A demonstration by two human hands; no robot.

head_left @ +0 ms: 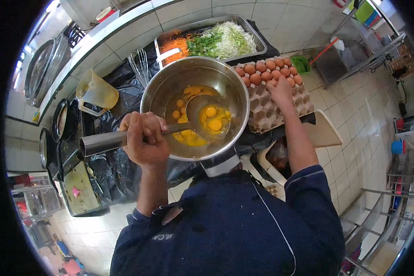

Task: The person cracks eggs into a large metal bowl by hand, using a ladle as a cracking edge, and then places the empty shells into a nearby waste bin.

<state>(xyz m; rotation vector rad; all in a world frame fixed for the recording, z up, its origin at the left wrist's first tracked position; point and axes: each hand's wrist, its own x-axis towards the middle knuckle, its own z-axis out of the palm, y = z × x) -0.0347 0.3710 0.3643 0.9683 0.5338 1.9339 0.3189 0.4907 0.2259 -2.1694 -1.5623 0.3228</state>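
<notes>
My left hand (145,136) grips the thick metal handle (103,143) of a large ladle. The ladle's bowl (197,103) is inside a deep steel pot (165,74), with raw egg yolks (211,111) and clear white in it. More yolks (176,114), some whole and some broken, lie in the pot around the ladle. To the right, my right hand (281,91) reaches over a cardboard egg tray (262,120), fingertips down among the brown eggs (256,79) in its far rows. Whether the fingers hold an egg is hidden. The nearer cups hold no eggs.
A steel tray (262,43) with shredded carrot, chopped greens and cabbage stands behind the pot. Left of it are a wire whisk (139,67), a plastic jug (98,93) and black pans (60,119). Black plastic (124,179) covers the worktop; a cutting board (322,129) sits right.
</notes>
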